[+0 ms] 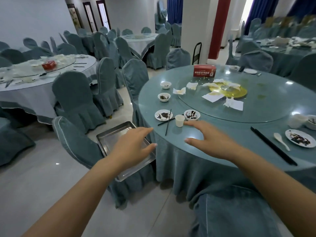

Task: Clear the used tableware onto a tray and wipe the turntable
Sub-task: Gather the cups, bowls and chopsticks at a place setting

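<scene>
Both hands out front, fingers spread and relaxed, neither grip holding anything. The left hand (135, 144) hovers over the metal tray (109, 139), which sits on a covered chair (77, 142) just beside the round worktop (213, 142). The right hand (205, 135) floats over the worktop's near edge, its fingertips just beside a small white cup (179, 120). Next to that cup: a stained bowl (191, 115), a soiled plate (163, 114) and black chopsticks (168, 122). Two more small bowls (164, 97) stand further along the rim. The glass turntable (236, 98) carries crumpled napkins (233, 103), with a red tissue box (204, 71) beyond it.
</scene>
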{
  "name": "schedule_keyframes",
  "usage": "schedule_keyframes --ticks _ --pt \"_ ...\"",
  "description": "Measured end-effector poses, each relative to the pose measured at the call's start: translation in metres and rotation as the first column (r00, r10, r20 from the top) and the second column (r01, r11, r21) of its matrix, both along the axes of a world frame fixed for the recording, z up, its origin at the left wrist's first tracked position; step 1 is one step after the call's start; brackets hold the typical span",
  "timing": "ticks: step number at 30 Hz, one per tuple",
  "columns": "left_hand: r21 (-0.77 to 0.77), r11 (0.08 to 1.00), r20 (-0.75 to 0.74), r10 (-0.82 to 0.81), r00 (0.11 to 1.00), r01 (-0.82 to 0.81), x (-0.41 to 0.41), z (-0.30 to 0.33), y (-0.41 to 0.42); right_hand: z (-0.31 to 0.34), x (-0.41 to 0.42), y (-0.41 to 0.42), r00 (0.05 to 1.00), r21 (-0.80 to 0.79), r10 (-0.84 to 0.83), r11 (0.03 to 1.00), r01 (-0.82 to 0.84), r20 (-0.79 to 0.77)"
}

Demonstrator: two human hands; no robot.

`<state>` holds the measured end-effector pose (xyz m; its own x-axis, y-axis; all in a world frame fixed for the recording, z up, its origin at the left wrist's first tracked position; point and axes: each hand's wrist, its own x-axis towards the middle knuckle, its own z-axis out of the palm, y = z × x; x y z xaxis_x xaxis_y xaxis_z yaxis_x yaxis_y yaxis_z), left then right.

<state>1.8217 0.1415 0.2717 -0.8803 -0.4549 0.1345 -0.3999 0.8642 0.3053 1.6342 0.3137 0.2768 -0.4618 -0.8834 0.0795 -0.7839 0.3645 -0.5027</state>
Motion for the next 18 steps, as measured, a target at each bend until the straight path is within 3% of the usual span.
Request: schedule_keyframes --ticks 10,13,18 --pt "0.078 0.994 0.028 -0.080 0.996 0.078 -0.114 -0.040 -0.089 -0.039 -0.101 -0.080 0.985 0.003 -0.141 0.990 0.141 0.103" --pt "0.096 0.992 0.034 -0.084 0.996 0.081 -0.160 -0.042 -0.122 -0.047 -0.142 -0.109 0.985 0.022 -0.161 0.987 0.160 0.067" --pt "0.029 0.992 0.066 -0.121 0.990 0.119 -0.229 -0.049 -0.175 -0.060 -0.202 -0.150 0.979 0.040 -0.191 0.981 0.189 0.064"
